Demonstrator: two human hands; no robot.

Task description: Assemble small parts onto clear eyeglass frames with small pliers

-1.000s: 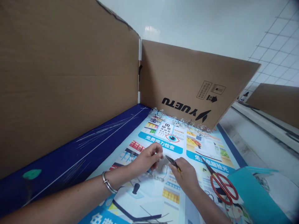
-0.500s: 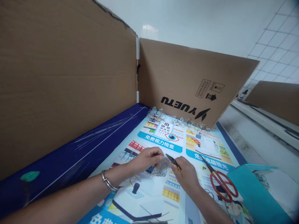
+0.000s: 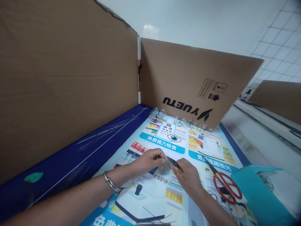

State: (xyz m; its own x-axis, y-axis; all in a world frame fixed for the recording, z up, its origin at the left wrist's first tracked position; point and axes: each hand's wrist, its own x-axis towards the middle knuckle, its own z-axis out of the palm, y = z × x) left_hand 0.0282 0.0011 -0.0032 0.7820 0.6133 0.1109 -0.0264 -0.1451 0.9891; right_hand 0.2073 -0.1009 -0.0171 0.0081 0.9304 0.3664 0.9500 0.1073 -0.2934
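Note:
My left hand (image 3: 151,159), with a silver bangle (image 3: 111,182) on the wrist, pinches a thin wire piece whose held end is too small to make out. From it a wire loop with clear beads (image 3: 161,179) hangs just above the printed sheet. My right hand (image 3: 188,174) is closed round small pliers (image 3: 173,162). The dark jaws point up and left, close to my left fingertips. Whether the jaws grip the wire cannot be seen.
Red-handled scissors (image 3: 227,187) lie at the right beside a teal bag (image 3: 258,191). Wire pieces (image 3: 156,223) lie at the front edge. Beaded wire items (image 3: 183,123) line the foot of the cardboard panel (image 3: 188,72). Another cardboard wall (image 3: 68,78) stands left.
The whole view has shifted slightly. Both hands keep nearly the same pose, and the hanging beaded loop has swung a little.

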